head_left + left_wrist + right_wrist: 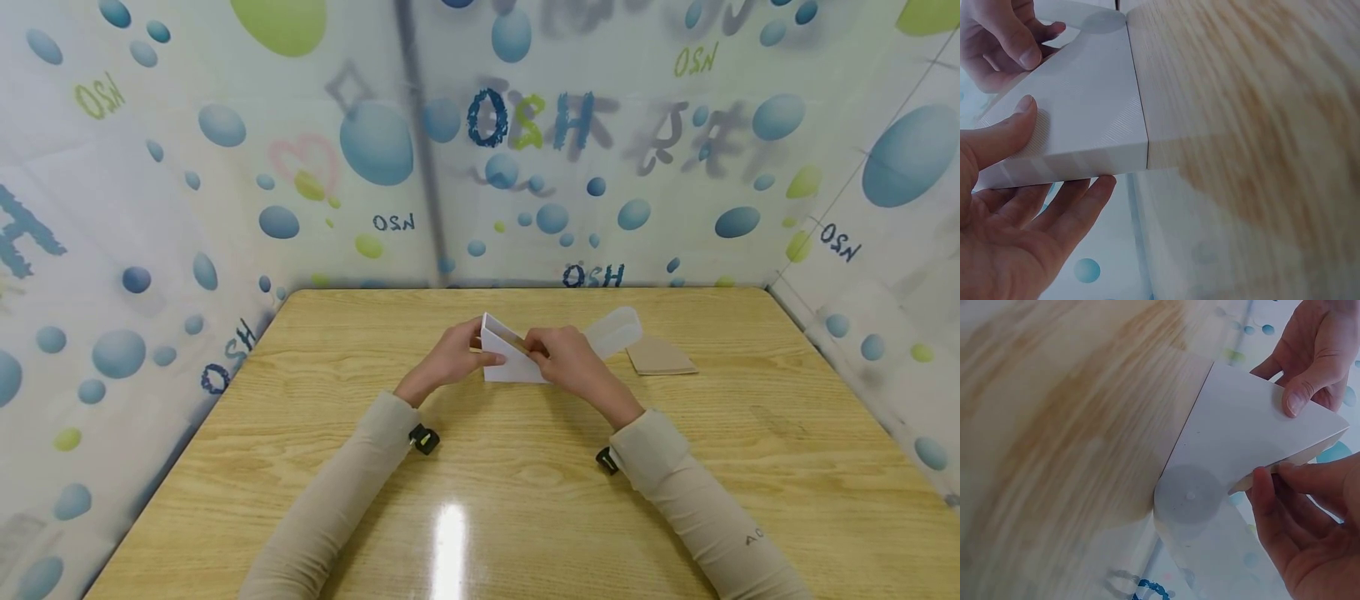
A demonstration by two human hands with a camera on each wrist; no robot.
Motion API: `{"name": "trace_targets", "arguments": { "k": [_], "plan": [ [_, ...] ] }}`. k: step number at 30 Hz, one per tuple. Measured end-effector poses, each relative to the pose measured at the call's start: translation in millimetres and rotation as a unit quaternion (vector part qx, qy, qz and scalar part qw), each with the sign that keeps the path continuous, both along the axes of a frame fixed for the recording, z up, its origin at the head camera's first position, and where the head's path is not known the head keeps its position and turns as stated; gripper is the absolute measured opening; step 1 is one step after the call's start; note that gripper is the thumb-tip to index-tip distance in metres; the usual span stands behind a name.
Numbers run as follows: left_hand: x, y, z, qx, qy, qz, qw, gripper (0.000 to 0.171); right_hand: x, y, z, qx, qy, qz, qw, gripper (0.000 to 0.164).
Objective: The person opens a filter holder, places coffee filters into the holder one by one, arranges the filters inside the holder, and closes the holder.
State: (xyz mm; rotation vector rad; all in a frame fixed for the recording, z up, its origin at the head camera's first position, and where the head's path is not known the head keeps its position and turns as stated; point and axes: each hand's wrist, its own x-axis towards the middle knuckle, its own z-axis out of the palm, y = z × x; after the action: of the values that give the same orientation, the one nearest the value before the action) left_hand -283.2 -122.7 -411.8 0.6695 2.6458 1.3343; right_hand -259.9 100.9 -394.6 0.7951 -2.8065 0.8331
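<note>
A white coffee filter holder (513, 367) with a slanted open top stands upright on the table. My left hand (456, 354) grips its left end, thumb on the near face and fingers behind. At the slanted opening, my right hand (567, 358) pinches brown paper coffee filters (512, 337) between thumb and fingers; most of the paper is hidden inside the holder. A translucent lid (615, 332) is swung out to the right, and the right wrist view shows its round pivot (1190, 495) at the holder's lower corner.
A flat stack of brown fan-shaped paper filters (662, 357) lies on the wooden table (360, 333), right of the holder and partly behind the lid. A wall covering with bubble prints (375, 142) borders the table at the back and both sides.
</note>
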Motion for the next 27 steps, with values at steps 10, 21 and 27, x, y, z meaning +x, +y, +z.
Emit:
{"name": "trace_targets", "arguments": {
  "k": [10,21,27],
  "plan": [
    [0.1,1.5,0.9,-0.007,0.0,-0.001,1.0,0.038,0.8,-0.7,-2.3,0.005,-0.005,0.001,1.0,0.012],
    [1.2,0.7,0.6,-0.003,-0.007,0.003,1.0,0.038,2.0,-1.4,-4.2,-0.004,0.012,0.005,1.0,0.013],
    [0.2,0.1,-1.5,-0.001,-0.001,0.001,1.0,0.037,2.9,-3.5,-4.5,-0.011,0.033,-0.005,0.999,0.013]
  ]
}}
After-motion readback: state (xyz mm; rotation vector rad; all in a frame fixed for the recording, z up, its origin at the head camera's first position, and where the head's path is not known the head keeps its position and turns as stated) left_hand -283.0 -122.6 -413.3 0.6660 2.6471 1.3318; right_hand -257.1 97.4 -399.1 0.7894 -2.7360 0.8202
